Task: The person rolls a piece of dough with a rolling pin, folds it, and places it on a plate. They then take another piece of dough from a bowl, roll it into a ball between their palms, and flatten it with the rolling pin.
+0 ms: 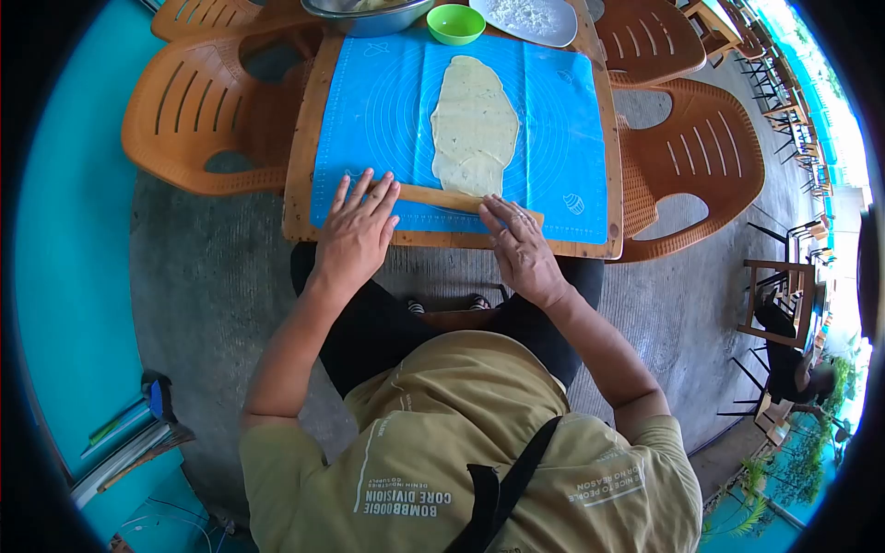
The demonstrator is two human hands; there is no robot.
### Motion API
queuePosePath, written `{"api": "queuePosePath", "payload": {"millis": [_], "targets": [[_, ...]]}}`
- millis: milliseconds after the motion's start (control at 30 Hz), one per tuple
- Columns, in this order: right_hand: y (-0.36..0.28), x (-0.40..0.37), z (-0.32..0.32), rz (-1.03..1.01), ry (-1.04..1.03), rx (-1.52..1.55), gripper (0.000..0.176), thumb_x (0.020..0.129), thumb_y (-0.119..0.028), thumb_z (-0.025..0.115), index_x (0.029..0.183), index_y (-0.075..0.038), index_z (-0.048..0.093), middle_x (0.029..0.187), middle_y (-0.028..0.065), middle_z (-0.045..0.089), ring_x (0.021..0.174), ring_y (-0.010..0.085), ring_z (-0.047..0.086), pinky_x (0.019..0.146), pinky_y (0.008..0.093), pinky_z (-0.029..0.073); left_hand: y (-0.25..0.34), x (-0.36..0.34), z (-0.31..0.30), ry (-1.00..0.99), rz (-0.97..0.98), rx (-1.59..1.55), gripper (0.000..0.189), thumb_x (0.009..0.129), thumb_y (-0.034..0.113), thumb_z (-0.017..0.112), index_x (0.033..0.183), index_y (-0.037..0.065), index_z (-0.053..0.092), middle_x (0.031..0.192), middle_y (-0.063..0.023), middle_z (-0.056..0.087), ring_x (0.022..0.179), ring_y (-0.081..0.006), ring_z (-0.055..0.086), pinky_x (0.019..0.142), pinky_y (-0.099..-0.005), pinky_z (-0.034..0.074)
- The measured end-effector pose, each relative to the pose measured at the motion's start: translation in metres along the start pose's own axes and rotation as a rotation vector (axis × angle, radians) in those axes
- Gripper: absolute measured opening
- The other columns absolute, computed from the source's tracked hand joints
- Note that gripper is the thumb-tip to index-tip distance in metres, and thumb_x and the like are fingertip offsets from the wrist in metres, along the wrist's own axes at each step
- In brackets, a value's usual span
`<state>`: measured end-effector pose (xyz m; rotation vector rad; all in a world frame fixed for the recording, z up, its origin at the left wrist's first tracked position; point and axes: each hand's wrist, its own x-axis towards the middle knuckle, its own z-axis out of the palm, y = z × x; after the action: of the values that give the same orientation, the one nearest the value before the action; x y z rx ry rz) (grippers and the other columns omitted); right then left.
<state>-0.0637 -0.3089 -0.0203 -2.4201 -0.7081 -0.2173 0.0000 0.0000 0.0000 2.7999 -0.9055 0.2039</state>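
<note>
A thin sheet of rolled dough (475,124) lies lengthwise on a blue silicone baking mat (373,111). Across the dough's near end rests a slim wooden rolling pin (433,196). My left hand (355,230) is on the pin's left end, its fingers stretched out and spread. Over the right part of the pin lies my right hand (524,251), fingers extended and close together, not wrapped round it. The pin's right tip shows past that hand. Both palms are off the mat's near edge.
At the table's far side stand a large metal bowl (373,20), a green bowl (455,25) and a white plate (558,37) with white powder. Orange chairs (207,115) flank the wooden table (304,175). A person in dark clothing (784,369) sits far right.
</note>
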Motion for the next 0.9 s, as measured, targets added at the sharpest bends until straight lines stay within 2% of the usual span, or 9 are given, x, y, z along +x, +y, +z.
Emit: {"api": "queuePosePath", "payload": {"millis": [100, 167, 267, 400, 700, 733, 800, 867, 900], "targets": [[-0.001, 0.004, 0.006, 0.044, 0.114, -0.031, 0.057, 0.094, 0.001, 0.064, 0.150, -0.007, 0.057, 0.149, 0.0185, 0.058, 0.144, 0.0387, 0.053, 0.122, 0.0532, 0.037, 0.000, -0.002, 0.002, 0.051, 0.018, -0.015, 0.048, 0.104, 0.020, 0.067, 0.150, 0.004, 0.060, 0.156, -0.0131, 0.059, 0.148, -0.0305, 0.051, 0.129, -0.0467, 0.031], [-0.005, 0.008, 0.007, 0.074, 0.172, -0.183, 0.057, 0.090, 0.003, 0.064, 0.146, -0.007, 0.061, 0.136, 0.0151, 0.064, 0.130, 0.0343, 0.060, 0.109, 0.0509, 0.043, 0.001, -0.002, 0.004, 0.124, 0.026, -0.051, 0.038, 0.101, 0.018, 0.071, 0.137, 0.004, 0.069, 0.136, -0.0078, 0.067, 0.130, -0.0266, 0.059, 0.118, -0.0470, 0.040], [0.000, 0.012, 0.008, 0.082, 0.180, -0.240, 0.056, 0.088, 0.004, 0.064, 0.143, -0.007, 0.063, 0.127, 0.0123, 0.065, 0.121, 0.0315, 0.062, 0.102, 0.0484, 0.045, 0.003, 0.002, 0.003, 0.124, 0.041, -0.053, 0.033, 0.100, 0.016, 0.072, 0.131, 0.005, 0.072, 0.119, -0.0059, 0.064, 0.116, -0.0250, 0.060, 0.108, -0.0463, 0.044], [0.001, 0.020, -0.003, 0.053, 0.194, -0.253, 0.052, 0.088, 0.003, 0.065, 0.140, -0.007, 0.065, 0.123, 0.0100, 0.066, 0.117, 0.0305, 0.062, 0.101, 0.0481, 0.045, 0.000, 0.008, -0.005, 0.144, 0.094, -0.133, 0.036, 0.098, 0.014, 0.073, 0.133, 0.006, 0.071, 0.113, -0.0056, 0.060, 0.112, -0.0249, 0.059, 0.104, -0.0449, 0.045], [0.040, 0.037, -0.030, 0.019, 0.217, -0.334, 0.041, 0.092, 0.001, 0.066, 0.132, -0.007, 0.069, 0.117, 0.0102, 0.070, 0.114, 0.0306, 0.066, 0.100, 0.0478, 0.049, 0.011, 0.049, 0.012, 0.115, 0.080, -0.194, 0.035, 0.097, 0.011, 0.074, 0.132, 0.006, 0.070, 0.119, -0.0084, 0.063, 0.117, -0.0282, 0.060, 0.107, -0.0474, 0.045], [0.043, 0.034, -0.029, 0.021, 0.213, -0.333, 0.041, 0.092, 0.001, 0.066, 0.132, -0.007, 0.069, 0.117, 0.0102, 0.070, 0.114, 0.0306, 0.066, 0.100, 0.0478, 0.049, 0.012, 0.050, 0.015, 0.092, 0.069, -0.189, 0.038, 0.100, 0.014, 0.070, 0.137, 0.006, 0.068, 0.130, -0.0098, 0.063, 0.126, -0.0295, 0.058, 0.114, -0.0480, 0.043], [0.046, 0.027, -0.024, 0.120, 0.135, -0.254, 0.044, 0.094, 0.000, 0.064, 0.138, -0.006, 0.068, 0.129, 0.0124, 0.070, 0.129, 0.0343, 0.064, 0.110, 0.0509, 0.047, 0.017, 0.052, 0.025, 0.059, 0.059, -0.189, 0.040, 0.104, 0.016, 0.066, 0.142, 0.005, 0.065, 0.140, -0.0111, 0.063, 0.136, -0.0308, 0.057, 0.120, -0.0485, 0.040], [0.046, 0.024, -0.018, 0.118, 0.150, -0.283, 0.045, 0.096, -0.001, 0.063, 0.141, -0.007, 0.066, 0.138, 0.0134, 0.068, 0.138, 0.0359, 0.058, 0.116, 0.0523, 0.043, 0.023, 0.054, 0.034, 0.112, 0.130, -0.159, 0.048, 0.110, 0.021, 0.055, 0.155, 0.003, 0.053, 0.162, -0.0141, 0.051, 0.155, -0.0307, 0.041, 0.131, -0.0494, 0.028], [0.046, 0.023, -0.015, 0.110, 0.170, -0.317, 0.047, 0.098, -0.001, 0.062, 0.144, -0.007, 0.065, 0.147, 0.0144, 0.065, 0.146, 0.0374, 0.053, 0.123, 0.0537, 0.039, 0.023, 0.053, 0.036, 0.107, 0.131, -0.159, 0.048, 0.110, 0.021, 0.055, 0.155, 0.003, 0.053, 0.162, -0.0141, 0.051, 0.155, -0.0307, 0.041, 0.131, -0.0494, 0.028]]}}
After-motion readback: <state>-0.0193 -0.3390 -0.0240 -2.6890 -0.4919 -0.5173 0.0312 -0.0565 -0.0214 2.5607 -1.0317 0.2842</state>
